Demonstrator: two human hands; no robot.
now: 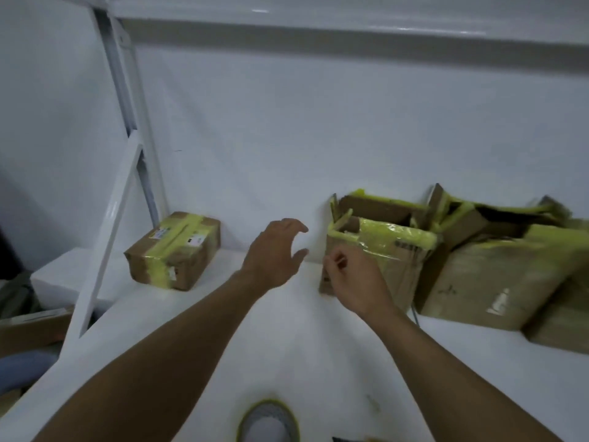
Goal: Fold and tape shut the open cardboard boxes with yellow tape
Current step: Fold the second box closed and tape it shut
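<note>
An open cardboard box (392,250) with yellow tape scraps on its raised flaps stands on the white table (287,339) against the wall. My right hand (353,279) is at the box's near left corner, with thumb and forefinger curled on that edge. My left hand (277,250) hovers just left of the box with its fingers spread, touching nothing. A roll of yellow tape (267,422) lies flat on the table at the bottom edge of the view, between my forearms.
A small box (173,250) taped shut with yellow tape sits at the back left beside a slanted white frame post (105,237). More open, crumpled boxes (484,266) crowd the right side against the wall. A shelf edge (350,36) runs overhead.
</note>
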